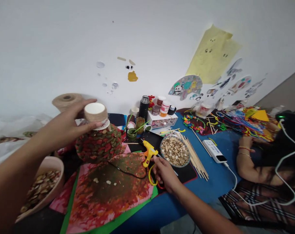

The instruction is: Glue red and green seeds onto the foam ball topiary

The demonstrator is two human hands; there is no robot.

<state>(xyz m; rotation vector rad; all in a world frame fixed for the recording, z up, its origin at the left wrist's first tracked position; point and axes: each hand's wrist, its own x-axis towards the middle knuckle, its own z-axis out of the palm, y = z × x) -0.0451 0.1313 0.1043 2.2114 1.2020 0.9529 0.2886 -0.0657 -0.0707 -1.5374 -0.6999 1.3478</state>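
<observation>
My left hand is closed round the twine-wrapped neck of a round-bodied vase, whose sides are covered in red and green shell-like pieces. The vase's white top faces up between my thumb and fingers. Lower right, the curled fingers of my right hand are on scissors with yellow and red handles; my hand covers their middle. Just beyond those fingertips lies a yellow glue gun, with a black cord trailing left. Painted pink and brown paper lies in front of the vase, with a few pale pieces on it.
A glass bowl of shell pieces stands beside wooden sticks. At left is a pink tub with similar pieces; a twine spool stands behind. Paint jars and a black flask line the wall. A white power bank lies near another person's arm.
</observation>
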